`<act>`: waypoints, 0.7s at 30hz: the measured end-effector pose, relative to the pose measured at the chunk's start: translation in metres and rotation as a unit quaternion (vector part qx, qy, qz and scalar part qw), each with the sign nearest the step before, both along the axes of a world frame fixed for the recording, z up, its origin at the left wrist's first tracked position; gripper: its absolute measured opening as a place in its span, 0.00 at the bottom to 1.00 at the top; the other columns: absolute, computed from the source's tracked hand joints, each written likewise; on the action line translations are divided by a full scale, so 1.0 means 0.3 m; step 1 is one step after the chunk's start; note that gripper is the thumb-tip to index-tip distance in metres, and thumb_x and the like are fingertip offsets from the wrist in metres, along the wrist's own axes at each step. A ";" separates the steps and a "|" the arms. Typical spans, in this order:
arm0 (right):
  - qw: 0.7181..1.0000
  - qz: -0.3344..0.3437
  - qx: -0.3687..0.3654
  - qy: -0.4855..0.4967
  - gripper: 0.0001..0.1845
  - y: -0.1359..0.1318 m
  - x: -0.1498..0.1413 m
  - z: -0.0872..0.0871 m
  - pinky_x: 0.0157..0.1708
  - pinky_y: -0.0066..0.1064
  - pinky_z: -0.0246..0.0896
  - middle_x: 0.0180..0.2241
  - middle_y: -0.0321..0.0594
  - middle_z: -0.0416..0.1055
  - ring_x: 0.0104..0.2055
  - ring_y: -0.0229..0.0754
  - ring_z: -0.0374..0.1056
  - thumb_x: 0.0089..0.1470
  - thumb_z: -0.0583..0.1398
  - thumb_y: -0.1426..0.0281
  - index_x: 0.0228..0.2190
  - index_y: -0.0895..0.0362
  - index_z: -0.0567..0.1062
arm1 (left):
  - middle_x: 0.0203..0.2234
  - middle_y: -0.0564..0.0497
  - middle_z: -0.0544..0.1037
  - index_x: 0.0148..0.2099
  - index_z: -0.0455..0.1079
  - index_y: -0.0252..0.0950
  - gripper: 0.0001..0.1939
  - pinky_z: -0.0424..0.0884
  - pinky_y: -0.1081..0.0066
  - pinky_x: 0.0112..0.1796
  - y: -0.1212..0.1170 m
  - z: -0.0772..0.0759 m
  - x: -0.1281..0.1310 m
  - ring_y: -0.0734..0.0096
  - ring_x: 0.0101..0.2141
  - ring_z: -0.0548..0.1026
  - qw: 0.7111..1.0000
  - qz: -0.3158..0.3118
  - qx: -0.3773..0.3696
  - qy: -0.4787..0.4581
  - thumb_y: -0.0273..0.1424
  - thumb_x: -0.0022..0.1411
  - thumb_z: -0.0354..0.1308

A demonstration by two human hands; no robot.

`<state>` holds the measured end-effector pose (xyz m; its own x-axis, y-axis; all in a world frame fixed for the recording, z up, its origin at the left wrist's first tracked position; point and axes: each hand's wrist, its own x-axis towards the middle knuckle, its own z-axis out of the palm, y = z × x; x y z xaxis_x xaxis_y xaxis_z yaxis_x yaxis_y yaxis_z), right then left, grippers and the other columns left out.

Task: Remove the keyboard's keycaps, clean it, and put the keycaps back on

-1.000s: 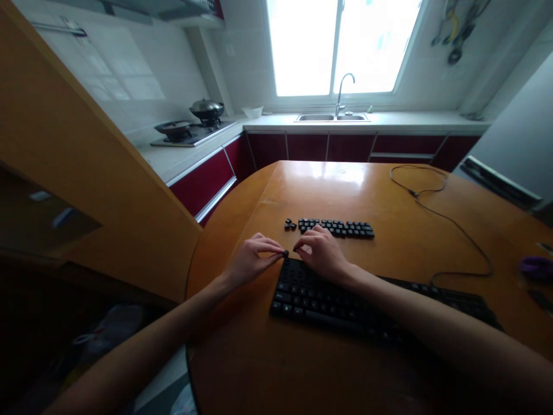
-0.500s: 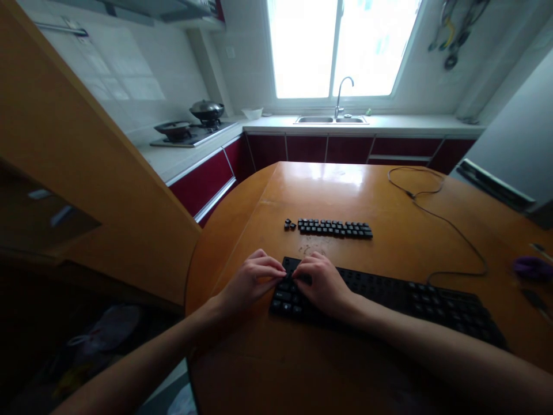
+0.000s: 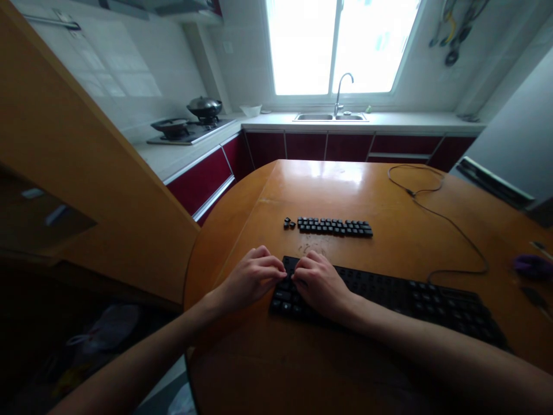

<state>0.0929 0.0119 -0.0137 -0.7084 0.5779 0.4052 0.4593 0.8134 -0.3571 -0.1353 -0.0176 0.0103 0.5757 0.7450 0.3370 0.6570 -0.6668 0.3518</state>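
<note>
A black computer keyboard (image 3: 380, 291) lies at a slant on the wooden table, with many keycaps off its upper part. At its left end, my left hand (image 3: 258, 272) has its fingers pinched together, tips at the keyboard's left edge. Close beside it, my right hand (image 3: 320, 285) is closed with curled fingers over the left-hand keys. Whatever either hand pinches is too small and hidden to make out. Beyond the hands, loose black keycaps (image 3: 334, 226) stand in rows, and a few more keycaps (image 3: 289, 223) sit just to their left.
From the keyboard a thin cable (image 3: 460, 230) loops over the right of the round-ended table (image 3: 242, 213). A purple object (image 3: 532, 267) is at the right edge. Behind are a counter with a sink (image 3: 315, 117), a stove with pans (image 3: 204, 108) and a window.
Both hands stay at the keyboard's left end. The right hand's fingers have curled in slightly more, and the left fingers have drawn closer together. The view has shifted a little.
</note>
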 end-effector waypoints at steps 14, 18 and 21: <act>1.000 -0.004 0.003 -0.008 0.12 -0.001 0.000 0.000 0.43 0.36 0.62 0.32 0.42 0.73 0.40 0.45 0.63 0.62 0.60 0.72 0.27 0.56 0.77 | 0.38 0.50 0.82 0.40 0.79 0.41 0.08 0.68 0.65 0.42 0.021 0.008 -0.005 0.66 0.38 0.70 1.000 -0.020 0.006 0.018 0.31 0.69 0.58; 1.000 -0.002 0.006 -0.012 0.12 0.000 -0.001 0.000 0.43 0.36 0.62 0.32 0.42 0.73 0.40 0.45 0.62 0.62 0.59 0.72 0.27 0.56 0.76 | 0.36 0.49 0.82 0.38 0.80 0.40 0.08 0.69 0.67 0.40 0.025 0.010 -0.003 0.67 0.37 0.71 1.000 -0.025 -0.005 -0.014 0.31 0.69 0.59; 1.000 0.000 0.002 -0.014 0.12 0.000 -0.001 -0.002 0.43 0.36 0.62 0.33 0.42 0.73 0.40 0.44 0.62 0.63 0.59 0.72 0.27 0.56 0.76 | 0.37 0.50 0.82 0.39 0.80 0.41 0.08 0.68 0.67 0.40 0.026 0.017 -0.002 0.67 0.36 0.70 0.999 -0.035 0.006 -0.005 0.29 0.68 0.59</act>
<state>0.0927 0.0119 -0.0142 -0.7194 0.5765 0.3876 0.4697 0.8147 -0.3400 -0.1360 -0.0097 0.0154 0.6227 0.6991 0.3515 0.6051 -0.7150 0.3502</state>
